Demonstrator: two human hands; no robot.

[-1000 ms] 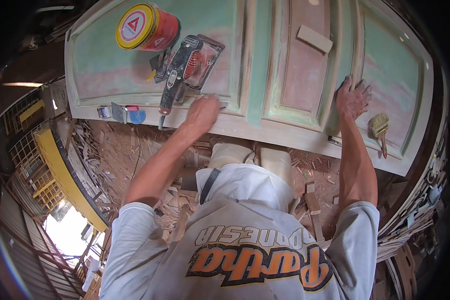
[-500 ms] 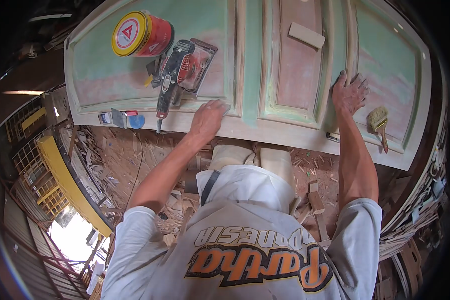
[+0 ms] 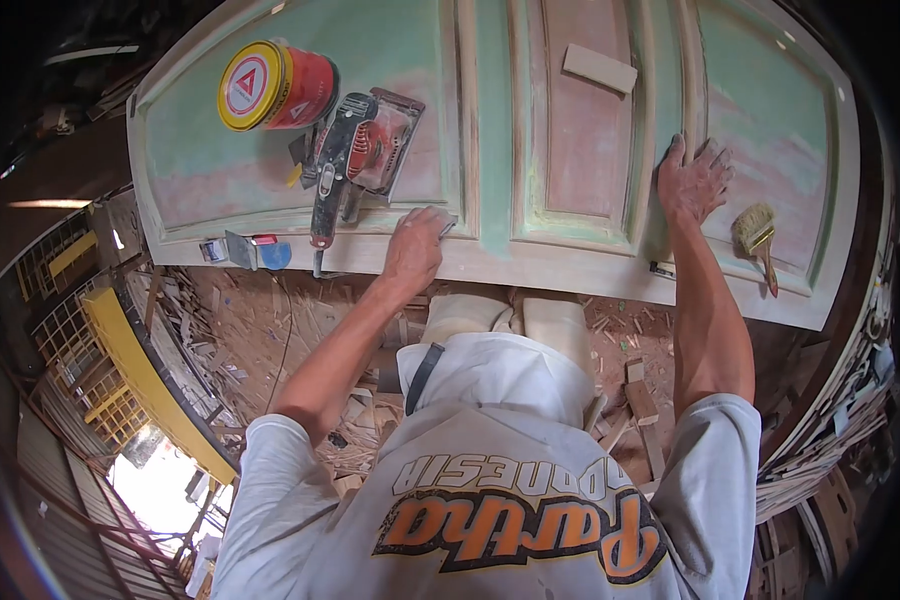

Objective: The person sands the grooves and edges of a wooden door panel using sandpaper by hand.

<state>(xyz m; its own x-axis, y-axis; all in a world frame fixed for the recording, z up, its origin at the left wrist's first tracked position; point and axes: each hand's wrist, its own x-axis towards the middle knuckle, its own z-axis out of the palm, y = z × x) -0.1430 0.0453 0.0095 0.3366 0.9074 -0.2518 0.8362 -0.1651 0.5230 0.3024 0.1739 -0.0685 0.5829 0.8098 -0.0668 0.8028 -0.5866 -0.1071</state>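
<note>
My left hand is closed over a small flat grey piece, apparently folded sandpaper, pressed on the near rail of a panelled wooden door. Most of that piece is hidden under the fingers. My right hand lies flat with fingers spread on the door's raised moulding and holds nothing. Left of my left hand rests a red and black power sander. Nearest to my right hand is a paintbrush with pale bristles. Green and pinkish patches cover the door panels.
A red and yellow can lies on its side behind the sander. A blue scraper sits at the door's near edge. A pale wooden block rests on the middle panel. Wood scraps litter the floor below.
The view has shifted slightly, so the can and sander appear lower. More of the grey piece shows beside my left fingers. My right hand stays spread on the moulding.
</note>
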